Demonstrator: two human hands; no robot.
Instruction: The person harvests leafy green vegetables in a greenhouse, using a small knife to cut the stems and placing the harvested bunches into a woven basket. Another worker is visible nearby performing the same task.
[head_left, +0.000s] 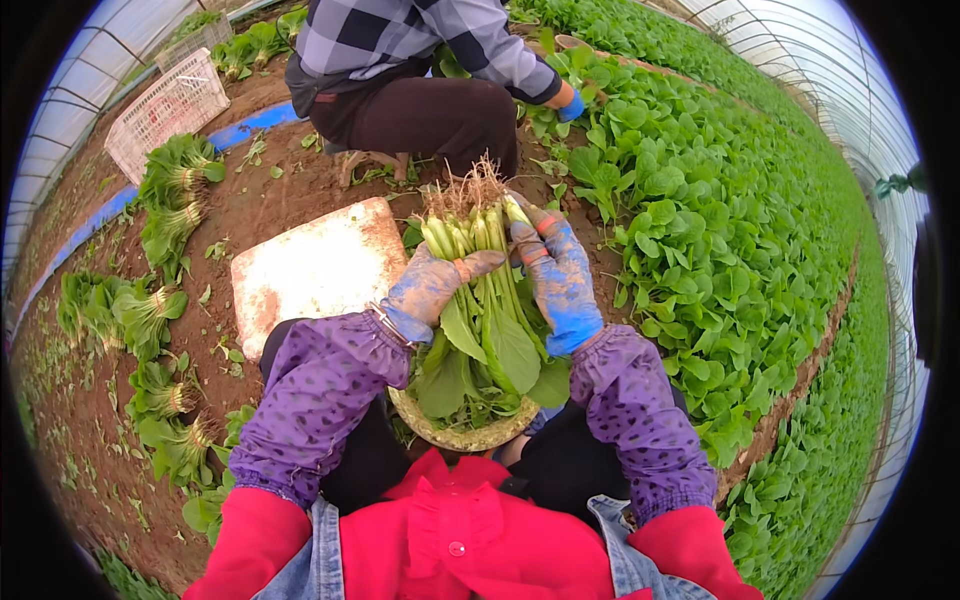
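Note:
A bunch of leafy greens (487, 300) with pale stems hangs between my hands, its muddy roots (476, 187) pointing away from me and its leaves towards my lap. My left hand (439, 289), in a soiled blue glove, grips the stems from the left with the thumb across them. On the other side my right hand (559, 270), gloved alike with orange bands on the fingers, holds stems at the bunch's upper right edge. Under the leaves sits a round basin (465, 439) with loose greens in it, between my knees.
A pale foam board (319, 270) lies on the soil ahead left. Tied bunches of greens (176, 386) line the left, near a white plastic crate (166, 112). Another person (420, 90) sits ahead on a low stool (375, 166), reaching into the bed of growing greens (720, 247) at right.

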